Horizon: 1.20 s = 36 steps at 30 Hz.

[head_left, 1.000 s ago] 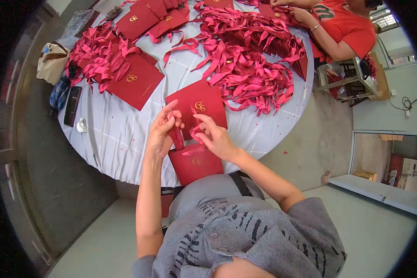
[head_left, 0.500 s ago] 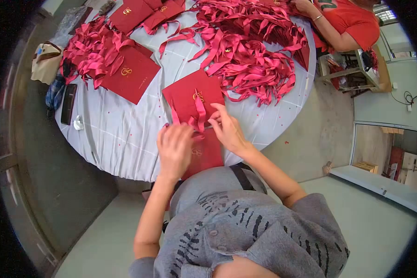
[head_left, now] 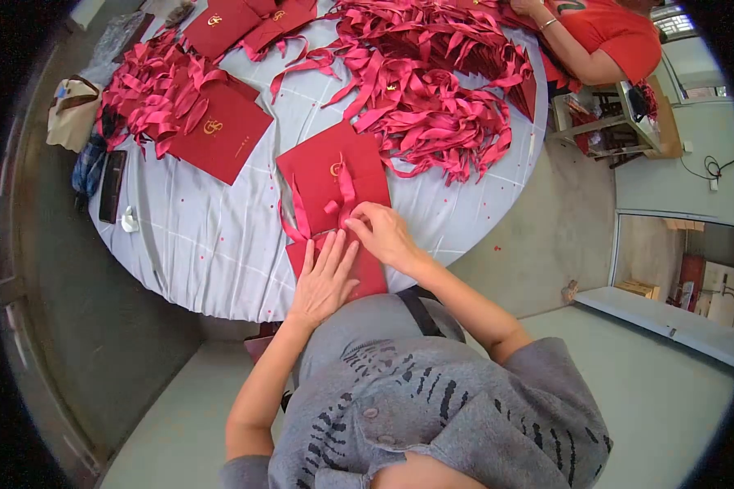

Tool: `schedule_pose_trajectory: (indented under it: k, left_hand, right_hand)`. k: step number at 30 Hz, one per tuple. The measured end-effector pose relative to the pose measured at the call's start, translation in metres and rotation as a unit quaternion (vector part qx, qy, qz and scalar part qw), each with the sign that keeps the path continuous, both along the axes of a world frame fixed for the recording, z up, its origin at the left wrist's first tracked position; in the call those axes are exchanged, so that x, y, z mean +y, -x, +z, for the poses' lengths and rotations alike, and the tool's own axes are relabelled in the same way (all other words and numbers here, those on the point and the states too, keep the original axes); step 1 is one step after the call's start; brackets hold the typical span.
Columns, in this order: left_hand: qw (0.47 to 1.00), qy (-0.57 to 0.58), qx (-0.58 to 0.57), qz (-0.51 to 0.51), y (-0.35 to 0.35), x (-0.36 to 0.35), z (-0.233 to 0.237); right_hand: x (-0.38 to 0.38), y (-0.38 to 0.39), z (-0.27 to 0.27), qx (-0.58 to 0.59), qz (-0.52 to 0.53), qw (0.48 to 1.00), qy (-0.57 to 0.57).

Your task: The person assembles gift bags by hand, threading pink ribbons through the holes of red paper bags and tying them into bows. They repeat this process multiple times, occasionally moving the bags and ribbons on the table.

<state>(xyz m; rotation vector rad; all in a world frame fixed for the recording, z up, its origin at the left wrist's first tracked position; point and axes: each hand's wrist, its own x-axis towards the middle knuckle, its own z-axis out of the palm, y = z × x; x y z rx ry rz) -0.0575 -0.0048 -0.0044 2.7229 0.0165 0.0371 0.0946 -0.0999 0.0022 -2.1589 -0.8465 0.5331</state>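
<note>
**Left hand down flat, ribbon laid out**

Closest to me, my left hand now lies flat with its fingers spread on the near red bag, which sits at the 6 o'clock edge of the counter. A second ago that hand was raised and pinching with the other one. It has since let go and come down to pin the bag in place.

My right hand, just toward 1 o'clock from the left, has its fingertips drawn together at the bag's top edge. They look pinched on the ribbon, though the lens warps things there and I can't be sure of the grip. The ribbon, which was held up off the surface, now trails toward 12 o'clock over a second red bag that touches the first. From this I judge the threading is over and the ribbon is being pressed and settled.

Farther out, another red bag lies at 10 o'clock and a phone at 9 o'clock. A big ribbon heap covers 1 o'clock, and beyond it a co-worker's arm reaches in.
</note>
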Motion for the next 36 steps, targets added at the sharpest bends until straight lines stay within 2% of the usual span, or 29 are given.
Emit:
schedule_pose_trajectory:
  k: [1, 3, 4, 6, 7, 9, 13, 15, 16, 18, 23, 24, 27, 28, 30, 32, 34, 36]
  left_hand:
    - [1.000, -0.007, -0.005, 0.000, 0.002, -0.001, -0.002]
    - [1.000, -0.010, -0.016, 0.000, 0.006, -0.003, -0.006]
    - [1.000, -0.015, -0.026, 0.000, 0.008, -0.003, -0.007]
    - [0.999, -0.017, -0.027, 0.002, 0.011, -0.003, -0.008]
    - [0.999, -0.020, -0.030, 0.006, 0.011, -0.004, -0.009]
    - [0.999, -0.029, -0.043, 0.009, 0.012, -0.007, -0.012]
    - [0.998, -0.037, -0.039, 0.022, 0.014, -0.009, -0.015]
    - [0.999, -0.032, -0.033, 0.024, 0.014, -0.009, -0.014]
    - [0.999, -0.028, -0.027, 0.027, 0.013, -0.010, -0.014]
    - [0.999, -0.027, -0.023, 0.025, 0.009, -0.010, -0.012]
    - [0.999, -0.009, 0.023, 0.023, 0.002, -0.008, -0.003]
    - [0.999, -0.009, 0.023, 0.024, 0.001, -0.008, -0.003]
    - [0.999, 0.003, 0.029, 0.022, -0.001, -0.006, -0.002]
    - [0.999, 0.008, 0.031, 0.021, -0.002, -0.006, -0.002]
    - [0.999, 0.013, 0.034, 0.017, -0.003, -0.005, 0.001]
    - [0.999, 0.015, 0.037, 0.018, -0.001, -0.005, 0.001]
    - [0.999, 0.016, 0.034, 0.021, -0.004, -0.003, 0.002]
    - [0.999, 0.028, 0.034, 0.015, -0.003, -0.003, 0.003]
  right_hand:
    - [0.001, -0.001, 0.004, -0.002, -0.001, 1.000, 0.001]
    - [0.003, 0.000, 0.011, 0.121, -0.079, 0.989, 0.008]
    - [0.002, -0.001, 0.003, 0.122, -0.081, 0.989, 0.009]
    - [0.002, -0.011, -0.011, 0.265, -0.004, 0.964, -0.018]
    - [0.001, -0.016, -0.011, 0.264, -0.005, 0.964, -0.017]
    - [0.002, -0.027, -0.004, 0.446, 0.040, 0.892, 0.053]
    - [0.009, -0.030, 0.000, 0.420, 0.118, 0.899, 0.018]
    - [0.011, -0.025, 0.006, 0.490, 0.075, 0.862, -0.105]
    - [0.012, -0.024, 0.004, 0.488, 0.074, 0.864, -0.104]
    - [0.015, -0.022, 0.005, 0.507, 0.032, 0.844, -0.175]
    - [0.020, -0.034, 0.006, 0.416, -0.027, 0.888, -0.195]
    - [0.023, -0.036, 0.004, 0.422, -0.020, 0.876, -0.232]
    - [0.028, -0.042, 0.003, 0.397, -0.062, 0.898, -0.179]
    - [0.029, -0.047, -0.005, 0.366, -0.046, 0.917, -0.150]
    - [0.033, -0.050, -0.010, 0.344, -0.039, 0.906, -0.246]
    - [0.032, -0.058, -0.007, 0.254, -0.055, 0.940, -0.219]
    - [0.029, -0.066, -0.007, 0.190, -0.081, 0.954, -0.218]
    - [0.019, -0.067, 0.006, 0.250, -0.105, 0.937, -0.218]
